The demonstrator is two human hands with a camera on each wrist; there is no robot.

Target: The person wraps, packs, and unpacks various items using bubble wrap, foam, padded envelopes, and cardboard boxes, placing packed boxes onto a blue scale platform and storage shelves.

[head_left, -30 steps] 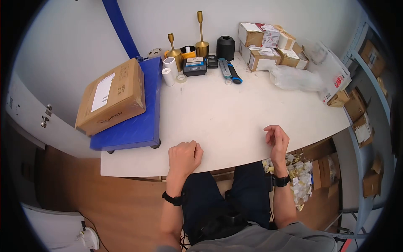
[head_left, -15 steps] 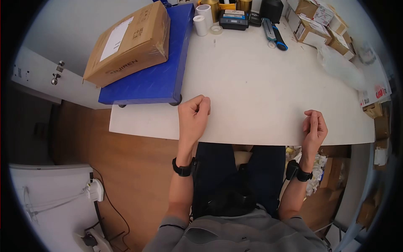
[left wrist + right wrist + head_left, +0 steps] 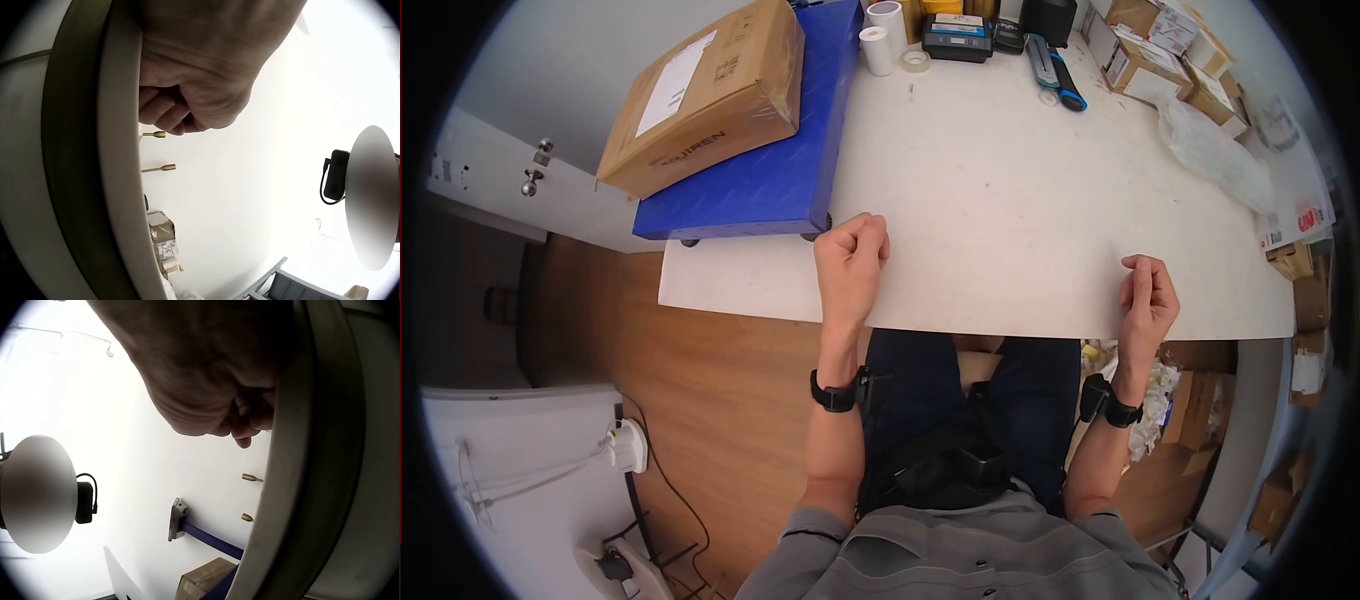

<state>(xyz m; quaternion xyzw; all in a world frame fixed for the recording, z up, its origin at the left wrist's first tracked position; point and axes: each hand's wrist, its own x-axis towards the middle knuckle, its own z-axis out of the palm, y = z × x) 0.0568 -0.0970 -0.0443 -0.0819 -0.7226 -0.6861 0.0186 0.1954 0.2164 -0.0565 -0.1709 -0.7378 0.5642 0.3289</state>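
Resting at the front edge of the white table (image 3: 1000, 220), the left hand (image 3: 849, 268) has its fingers loosely curled and holds nothing. It is just right of the blue platform's (image 3: 730, 208) front corner. Farther right, the right hand (image 3: 1148, 305) also rests at the table edge, fingers loosely bent and empty. Each wrist view shows its own hand, left (image 3: 194, 75) and right (image 3: 206, 381), against the table edge with fingers folded inward.
A cardboard box (image 3: 710, 110) lies on the blue platform. Along the back stand white rolls (image 3: 877, 52), a black device (image 3: 957, 40) and blue-black tools (image 3: 1065, 82). Small boxes (image 3: 1145, 72) and clear plastic wrap (image 3: 1215, 150) are at the back right.
The head view has tilted down and shifted, so table and hands appear elsewhere in it. Both hands stay at the table edge, still empty, with little change of pose.
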